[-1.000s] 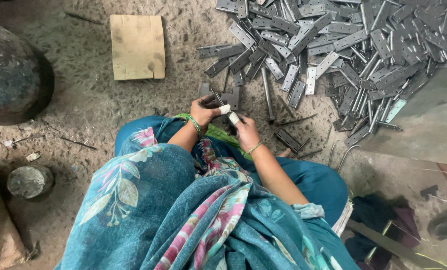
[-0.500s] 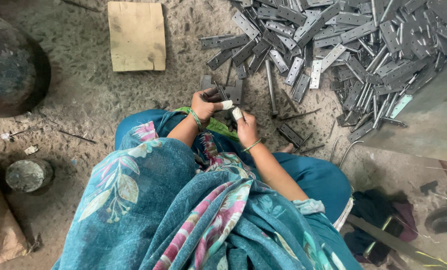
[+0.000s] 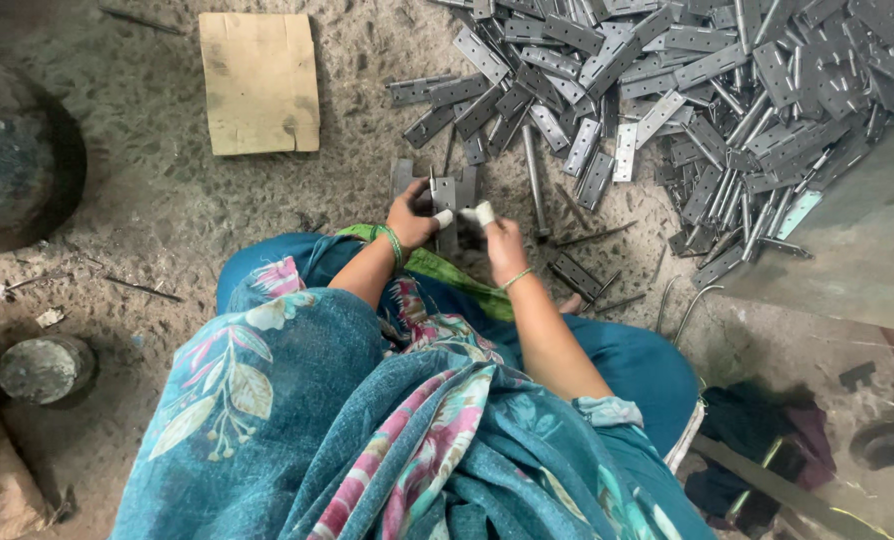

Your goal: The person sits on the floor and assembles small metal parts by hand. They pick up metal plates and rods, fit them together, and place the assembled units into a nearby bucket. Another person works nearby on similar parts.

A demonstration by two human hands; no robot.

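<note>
My left hand (image 3: 410, 217) and my right hand (image 3: 500, 240) meet just in front of my knees, both closed around a small grey metal hinge (image 3: 454, 192). White tape covers some fingertips. A green bangle circles each wrist. Beyond the hands, a large heap of grey metal hinge plates (image 3: 687, 90) spreads over the ground to the upper right. Thin metal pins (image 3: 535, 180) lie among them. My teal floral clothing fills the lower part of the view.
A square of brown cardboard (image 3: 260, 82) lies on the sandy ground at the upper left. A dark round drum (image 3: 17, 160) stands at the left edge, a small round block (image 3: 45, 368) below it. A grey metal sheet (image 3: 857, 260) slants in from the right.
My hands stay together on the hinge and have turned it slightly. The view has shifted a little.
</note>
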